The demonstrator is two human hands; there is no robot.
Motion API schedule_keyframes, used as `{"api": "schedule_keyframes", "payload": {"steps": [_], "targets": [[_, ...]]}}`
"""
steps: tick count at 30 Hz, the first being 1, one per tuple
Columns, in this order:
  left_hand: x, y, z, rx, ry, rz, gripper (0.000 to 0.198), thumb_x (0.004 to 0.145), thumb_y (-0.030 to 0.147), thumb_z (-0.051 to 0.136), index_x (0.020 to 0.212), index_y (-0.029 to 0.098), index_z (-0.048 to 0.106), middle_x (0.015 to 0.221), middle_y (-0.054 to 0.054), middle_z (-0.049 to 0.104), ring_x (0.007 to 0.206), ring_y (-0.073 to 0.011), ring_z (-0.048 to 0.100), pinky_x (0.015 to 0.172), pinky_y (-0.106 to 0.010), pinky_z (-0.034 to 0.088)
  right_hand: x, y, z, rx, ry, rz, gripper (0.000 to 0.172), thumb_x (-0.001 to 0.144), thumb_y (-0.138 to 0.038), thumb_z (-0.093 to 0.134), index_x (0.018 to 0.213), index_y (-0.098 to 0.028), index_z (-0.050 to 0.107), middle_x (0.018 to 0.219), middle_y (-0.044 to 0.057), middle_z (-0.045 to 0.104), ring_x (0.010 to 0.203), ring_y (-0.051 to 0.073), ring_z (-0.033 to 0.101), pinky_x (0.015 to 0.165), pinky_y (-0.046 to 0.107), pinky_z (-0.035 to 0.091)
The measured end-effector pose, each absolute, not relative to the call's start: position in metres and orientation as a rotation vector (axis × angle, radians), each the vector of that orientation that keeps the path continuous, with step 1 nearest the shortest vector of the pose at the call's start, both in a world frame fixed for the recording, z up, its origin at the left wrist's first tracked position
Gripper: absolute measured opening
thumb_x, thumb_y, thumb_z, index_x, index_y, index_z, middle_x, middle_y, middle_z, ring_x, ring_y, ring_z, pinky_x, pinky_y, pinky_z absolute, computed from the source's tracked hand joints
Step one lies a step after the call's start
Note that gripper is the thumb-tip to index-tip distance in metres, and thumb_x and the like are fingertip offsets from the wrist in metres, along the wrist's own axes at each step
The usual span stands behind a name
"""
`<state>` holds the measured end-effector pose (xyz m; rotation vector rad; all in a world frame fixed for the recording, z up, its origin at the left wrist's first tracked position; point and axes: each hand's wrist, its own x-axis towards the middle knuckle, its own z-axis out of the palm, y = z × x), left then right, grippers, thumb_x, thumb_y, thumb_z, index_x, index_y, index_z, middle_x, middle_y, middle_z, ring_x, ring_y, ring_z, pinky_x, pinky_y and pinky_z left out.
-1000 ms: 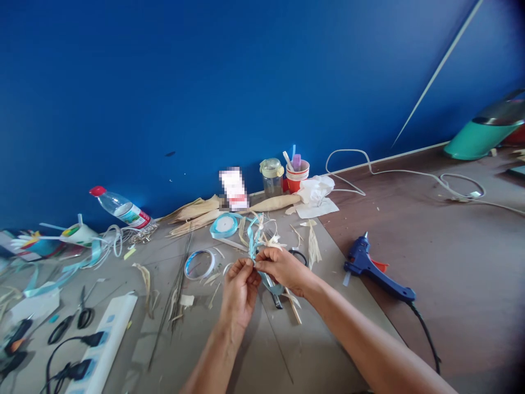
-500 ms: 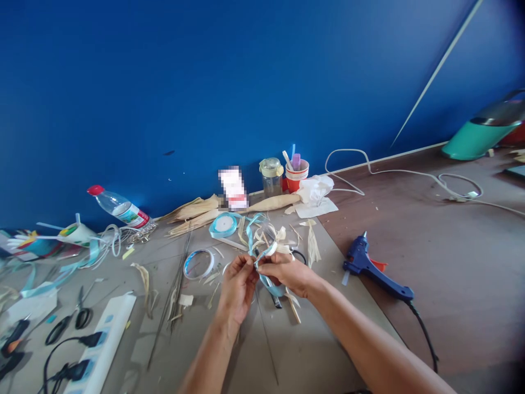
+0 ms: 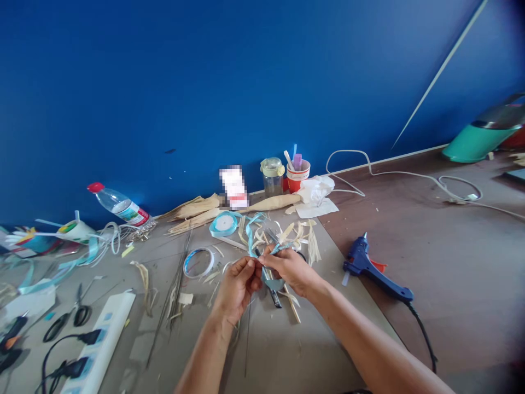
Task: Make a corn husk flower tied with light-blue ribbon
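Observation:
My left hand (image 3: 238,284) is closed in a pinch, its fingertips meeting those of my right hand (image 3: 293,268) above the mat. Light blue ribbon (image 3: 251,235) runs down to the fingertips from a ribbon spool (image 3: 225,223) beyond them. More of the ribbon passes over the right fingers and loops below them. A thin dark wire (image 3: 247,339) hangs beneath the left hand; its upper end is hidden by the fingers. Under the right hand lie a black pen-like tool (image 3: 274,295) and a thin wooden stick (image 3: 293,306). Pale dried husk strips (image 3: 312,243) lie just beyond.
A blue glue gun (image 3: 375,268) lies at right, its cord trailing forward. At left are a power strip (image 3: 107,334), scissors (image 3: 76,314), a tape roll (image 3: 199,262) and long wires (image 3: 174,290). A bottle (image 3: 125,210), a jar (image 3: 272,178) and paper cups (image 3: 298,178) stand along the blue wall.
The hanging wire has swung from lower right to nearly straight down. The right hand has turned slightly, and the ribbon over its fingers has shifted right. Other things have stayed put.

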<state>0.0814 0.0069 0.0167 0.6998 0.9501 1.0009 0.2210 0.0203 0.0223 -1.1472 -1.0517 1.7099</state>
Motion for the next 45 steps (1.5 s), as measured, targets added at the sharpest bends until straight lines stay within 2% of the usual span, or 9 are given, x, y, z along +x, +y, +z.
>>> {"api": "schedule_keyframes", "payload": {"steps": [7, 11, 16, 22, 27, 32, 35, 40, 45], "targets": [[0.075, 0.007, 0.012, 0.66, 0.819, 0.927, 0.023, 0.067, 0.027, 0.073, 0.066, 0.011, 0.057, 0.056, 0.003, 0.05, 0.042, -0.0028, 0.04, 0.046, -0.019, 0.031, 0.226, 0.023, 0.023, -1.001, -0.885, 1.95, 0.031, 0.056, -0.037, 0.073, 0.065, -0.014, 0.053, 0.051, -0.004, 0.051, 0.042, 0.005, 0.041, 0.043, 0.02, 0.027], [0.073, 0.006, 0.01, 0.62, 0.75, 0.842, 0.023, 0.066, 0.025, 0.074, 0.066, 0.012, 0.055, 0.06, 0.001, 0.056, 0.043, -0.0051, 0.046, 0.048, -0.021, 0.034, 0.227, 0.023, 0.025, -1.003, -0.948, 1.917, 0.034, 0.058, -0.04, 0.073, 0.062, -0.014, 0.052, 0.047, -0.004, 0.049, 0.039, 0.004, 0.035, 0.041, 0.02, 0.023], [0.074, 0.005, 0.01, 0.64, 0.754, 0.784, 0.03, 0.059, 0.026, 0.079, 0.067, 0.013, 0.053, 0.058, 0.001, 0.054, 0.046, -0.0072, 0.049, 0.053, -0.023, 0.038, 0.225, 0.022, 0.021, -1.038, -1.083, 1.866, 0.027, 0.065, -0.037, 0.068, 0.063, -0.015, 0.052, 0.051, -0.003, 0.054, 0.044, 0.006, 0.042, 0.045, 0.02, 0.03], [0.085, 0.0, 0.009, 0.767, 0.903, 0.829, 0.028, 0.067, 0.032, 0.072, 0.07, 0.014, 0.051, 0.051, 0.007, 0.043, 0.038, -0.0014, 0.031, 0.045, -0.02, 0.026, 0.221, 0.023, 0.017, -1.21, -1.32, 1.449, 0.012, 0.067, -0.024, 0.061, 0.062, -0.015, 0.055, 0.057, -0.004, 0.049, 0.056, 0.007, 0.043, 0.055, 0.022, 0.034], [0.088, -0.003, 0.008, 0.827, 0.908, 0.918, 0.025, 0.076, 0.034, 0.063, 0.068, 0.014, 0.05, 0.054, 0.006, 0.042, 0.041, -0.0009, 0.029, 0.048, -0.02, 0.026, 0.219, 0.025, 0.015, -1.163, -1.074, 1.585, 0.022, 0.067, -0.034, 0.062, 0.061, -0.016, 0.051, 0.049, -0.007, 0.04, 0.046, 0.006, 0.031, 0.047, 0.023, 0.024], [0.092, -0.005, 0.015, 0.659, 0.836, 0.886, 0.02, 0.074, 0.029, 0.066, 0.073, 0.013, 0.053, 0.055, 0.006, 0.042, 0.042, -0.0009, 0.025, 0.048, -0.019, 0.026, 0.217, 0.026, 0.013, -1.112, -1.017, 1.516, 0.03, 0.065, -0.041, 0.067, 0.062, -0.017, 0.049, 0.05, -0.007, 0.04, 0.047, 0.006, 0.031, 0.046, 0.023, 0.022], [0.098, -0.006, 0.016, 0.526, 0.887, 1.036, 0.023, 0.072, 0.028, 0.068, 0.071, 0.014, 0.05, 0.054, 0.007, 0.041, 0.041, -0.0001, 0.022, 0.047, -0.017, 0.026, 0.214, 0.026, 0.01, -1.081, -0.98, 1.486, 0.033, 0.066, -0.042, 0.067, 0.06, -0.018, 0.045, 0.048, -0.007, 0.036, 0.046, 0.006, 0.028, 0.044, 0.023, 0.021], [0.099, -0.005, 0.011, 0.538, 0.857, 1.094, 0.024, 0.072, 0.027, 0.069, 0.067, 0.014, 0.049, 0.054, 0.006, 0.045, 0.039, -0.0001, 0.029, 0.046, -0.017, 0.03, 0.212, 0.026, 0.01, -1.06, -0.954, 1.458, 0.032, 0.068, -0.041, 0.065, 0.06, -0.018, 0.043, 0.05, -0.008, 0.034, 0.045, 0.006, 0.028, 0.044, 0.022, 0.022], [0.086, 0.0, 0.01, 0.584, 0.788, 0.949, 0.027, 0.074, 0.037, 0.066, 0.08, 0.012, 0.057, 0.072, -0.003, 0.059, 0.054, -0.0094, 0.055, 0.056, -0.025, 0.046, 0.22, 0.025, 0.018, -1.04, -1.176, 1.547, 0.028, 0.073, -0.039, 0.059, 0.062, -0.017, 0.047, 0.052, -0.005, 0.042, 0.048, 0.007, 0.035, 0.047, 0.022, 0.026]]}}
